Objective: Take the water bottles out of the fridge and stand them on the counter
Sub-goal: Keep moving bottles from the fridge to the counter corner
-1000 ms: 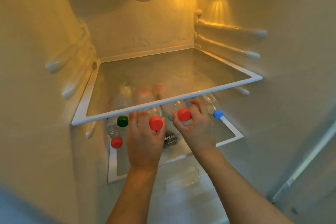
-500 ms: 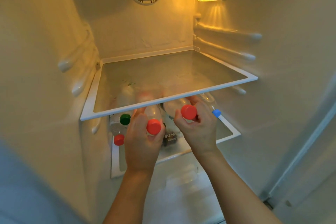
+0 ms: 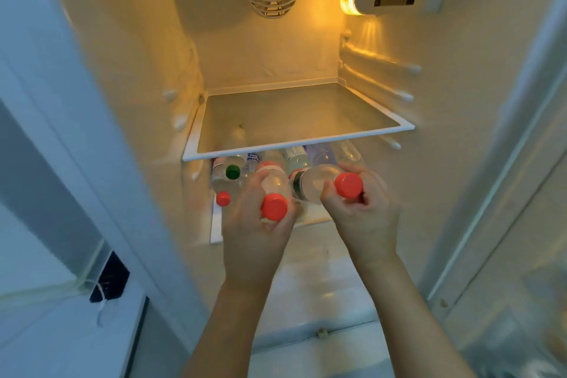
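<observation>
we see the left hand (image 3: 256,232) grasping one red-capped bottle (image 3: 274,193) and the right hand (image 3: 363,212) grasping another (image 3: 319,184), both lying sideways at the lower shelf (image 3: 216,224) front. wet plastic could slip, or the bottles could knock the glass shelf (image 3: 306,146) above.

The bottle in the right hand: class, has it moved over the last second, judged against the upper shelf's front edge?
Yes. The bottle gripped by the right hand has come out toward the camera, from under the upper shelf's front edge.

Two held bottles (image 3: 276,190) side by side before lower shelf (image 3: 216,224), upper shelf (image 3: 306,144) above
</observation>
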A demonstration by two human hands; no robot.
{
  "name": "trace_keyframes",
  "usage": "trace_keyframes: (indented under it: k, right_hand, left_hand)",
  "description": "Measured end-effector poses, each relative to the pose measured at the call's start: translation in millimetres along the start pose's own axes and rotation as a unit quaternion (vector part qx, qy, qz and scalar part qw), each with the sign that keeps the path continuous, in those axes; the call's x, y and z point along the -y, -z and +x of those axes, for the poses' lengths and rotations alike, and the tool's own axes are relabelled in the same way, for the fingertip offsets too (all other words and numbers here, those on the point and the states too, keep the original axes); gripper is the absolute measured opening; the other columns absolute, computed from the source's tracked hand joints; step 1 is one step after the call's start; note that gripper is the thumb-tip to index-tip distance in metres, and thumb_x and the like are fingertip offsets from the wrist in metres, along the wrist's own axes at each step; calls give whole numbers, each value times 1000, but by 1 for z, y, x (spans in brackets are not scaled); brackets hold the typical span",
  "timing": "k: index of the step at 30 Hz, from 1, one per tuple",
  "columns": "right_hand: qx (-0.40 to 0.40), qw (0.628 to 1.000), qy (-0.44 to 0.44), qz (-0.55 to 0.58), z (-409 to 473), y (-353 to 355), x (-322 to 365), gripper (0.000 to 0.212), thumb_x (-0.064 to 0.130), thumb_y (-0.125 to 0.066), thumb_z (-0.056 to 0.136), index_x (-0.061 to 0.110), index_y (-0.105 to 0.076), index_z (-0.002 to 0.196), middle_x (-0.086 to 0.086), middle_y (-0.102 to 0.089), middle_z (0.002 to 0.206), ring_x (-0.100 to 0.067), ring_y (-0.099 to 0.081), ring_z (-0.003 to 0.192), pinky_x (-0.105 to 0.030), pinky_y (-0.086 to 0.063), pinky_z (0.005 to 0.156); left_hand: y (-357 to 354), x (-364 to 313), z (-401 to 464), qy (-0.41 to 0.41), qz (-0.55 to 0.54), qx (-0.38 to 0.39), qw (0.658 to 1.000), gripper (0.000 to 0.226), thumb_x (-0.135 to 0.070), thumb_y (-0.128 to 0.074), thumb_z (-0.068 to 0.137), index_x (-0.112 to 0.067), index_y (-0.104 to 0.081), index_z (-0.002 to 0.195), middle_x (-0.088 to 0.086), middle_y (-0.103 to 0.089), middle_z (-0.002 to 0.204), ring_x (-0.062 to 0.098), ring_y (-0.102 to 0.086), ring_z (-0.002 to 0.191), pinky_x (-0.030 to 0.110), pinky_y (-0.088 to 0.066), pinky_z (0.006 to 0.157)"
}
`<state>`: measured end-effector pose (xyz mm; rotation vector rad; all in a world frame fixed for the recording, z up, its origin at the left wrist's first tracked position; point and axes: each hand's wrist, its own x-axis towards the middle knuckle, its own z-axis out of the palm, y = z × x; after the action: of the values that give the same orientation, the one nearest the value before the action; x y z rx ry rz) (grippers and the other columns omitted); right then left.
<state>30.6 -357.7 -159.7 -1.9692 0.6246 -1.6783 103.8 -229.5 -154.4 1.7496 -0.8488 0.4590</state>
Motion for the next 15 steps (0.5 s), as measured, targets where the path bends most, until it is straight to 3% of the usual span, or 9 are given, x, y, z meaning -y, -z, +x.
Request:
trace_keyframes:
  k: [3,4,6,7,10,15]
  right_hand:
    - [38,999,-1,-16,-7,27,19,28,34,-62,71,9,-55,59,-2,-52,58,-19,-46,59,-27,-37,55]
    - [47,998,6,-30,-7,31,23,32,32,-63,70,10,-47,53,-1,-42,52,-21,-40,54,-30,-32,51]
    - [98,995,0,-30,-18,42,43,40,31,-65,68,13,-36,48,2,-29,48,-21,-30,51,-29,-25,47]
    - [127,991,-5,-30,-21,44,48,41,31,-66,67,14,-34,48,3,-27,48,-20,-29,51,-29,-25,46]
    - [236,971,16,-22,-45,46,73,38,35,-67,68,11,-44,50,-2,-37,48,-23,-37,54,-31,-30,48]
    - [372,926,40,46,-95,40,133,41,34,-68,70,14,-40,49,-6,-42,49,-20,-39,54,-30,-32,50]
  left_hand:
    - [26,-34,-25,54,-8,-13,998,28,-15,-72,86,-36,-54,91,-16,-59,82,-9,-59,76,6,-44,63]
    - [30,-39,-30,70,-14,-14,997,34,-9,-70,87,-36,-50,84,-12,-55,77,-10,-58,70,6,-44,60]
    - [53,-53,-50,97,10,-26,995,31,-19,-72,86,-39,-49,81,-7,-57,77,-5,-56,65,14,-46,62]
    - [60,-54,-54,117,6,-23,993,26,-23,-73,85,-36,-50,80,-5,-59,76,-3,-56,63,19,-46,63]
    - [98,-61,-75,168,9,-22,986,31,-18,-68,88,-19,-42,70,-6,-47,62,-1,-50,54,11,-36,52]
    - [181,-55,-122,213,139,-85,963,35,-37,-66,81,-26,-37,65,-16,-47,55,6,-41,53,20,-29,49]
